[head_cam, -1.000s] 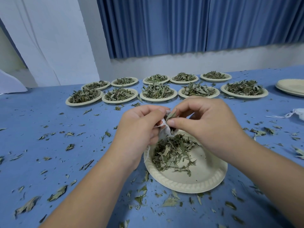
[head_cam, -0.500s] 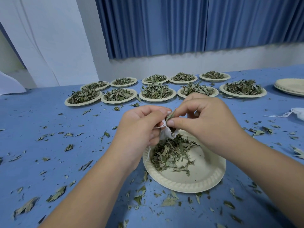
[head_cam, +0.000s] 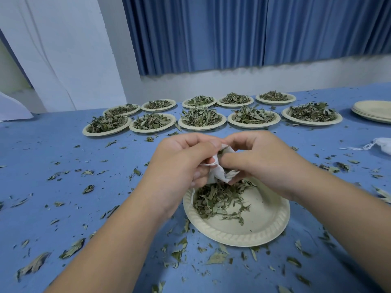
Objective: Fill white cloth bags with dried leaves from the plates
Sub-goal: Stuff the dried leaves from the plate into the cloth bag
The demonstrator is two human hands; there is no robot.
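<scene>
Task judged at an early stage. The left hand point(head_cam: 182, 163) was closed round a white bag point(head_cam: 218, 174), holding it just above the near plate point(head_cam: 264, 225). The right hand point(head_cam: 260, 163) pinched the bag's other side, thumb at the mouth, where a bit of leaf showed. How full the bag was could not be told. A loose heap of leaves point(head_cam: 218, 201) lay on the plate directly under both hands, covering only part of it. Beyond the hands, ten full plates point(head_cam: 202, 121) stood in two rows, apparently untouched. Far off to the right of the right hand lay a second bag point(head_cam: 384, 145) and a stack of empty plates point(head_cam: 374, 112). Spilled leaf littered the surface point(head_cam: 63, 149) around both hands.
</scene>
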